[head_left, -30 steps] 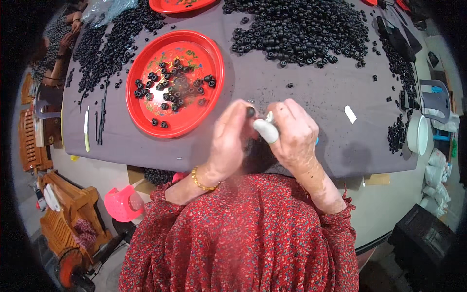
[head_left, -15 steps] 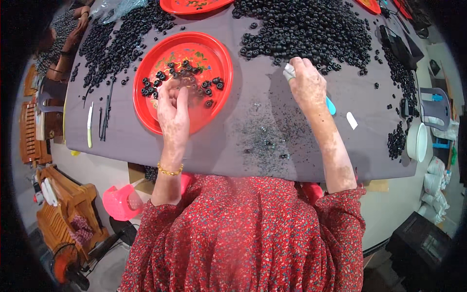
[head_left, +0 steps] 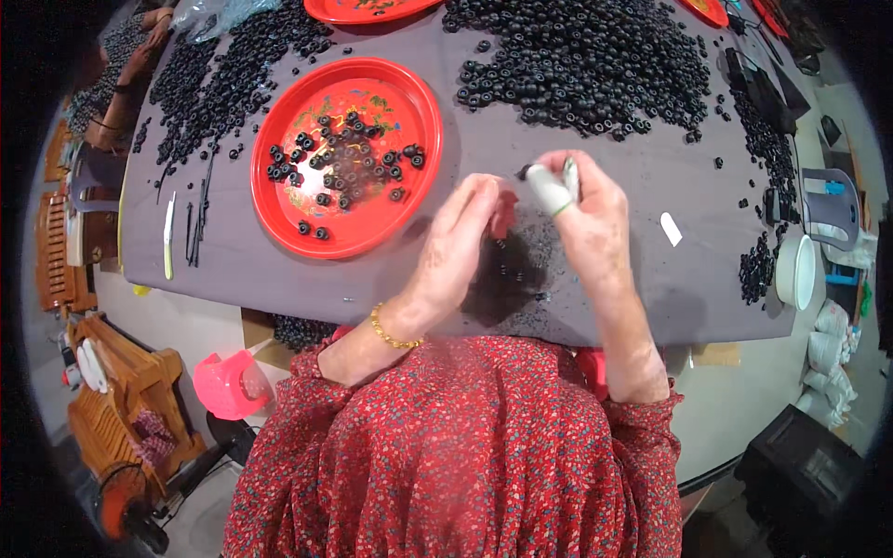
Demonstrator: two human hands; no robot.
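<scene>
My left hand (head_left: 456, 244) is over the near middle of the table, fingers curled together with the palm turned to the right. Whatever lies inside it is hidden. Close by on the right, my right hand (head_left: 595, 214) is closed, with a white finger cover (head_left: 551, 190) and a thin green band on one digit. A small black piece (head_left: 524, 173) shows at the tip of that cover; its exact shape is blurred. Left of my hands, a round red tray (head_left: 270, 200) with a printed pattern carries several small black ring-shaped parts (head_left: 344, 172).
A large heap of black ring-shaped parts (head_left: 586, 70) spreads across the far side, another (head_left: 205, 98) at far left. A yellow-handled knife (head_left: 168, 237) and thin black sticks lie left. At right are a white strip (head_left: 670, 229) and a white bowl (head_left: 793, 272). Another person's arm shows at far left.
My left hand has left the red tray and moved right. The right hand has drawn back from the heap toward me, close to the left. The light-blue piece by my right wrist no longer shows.
</scene>
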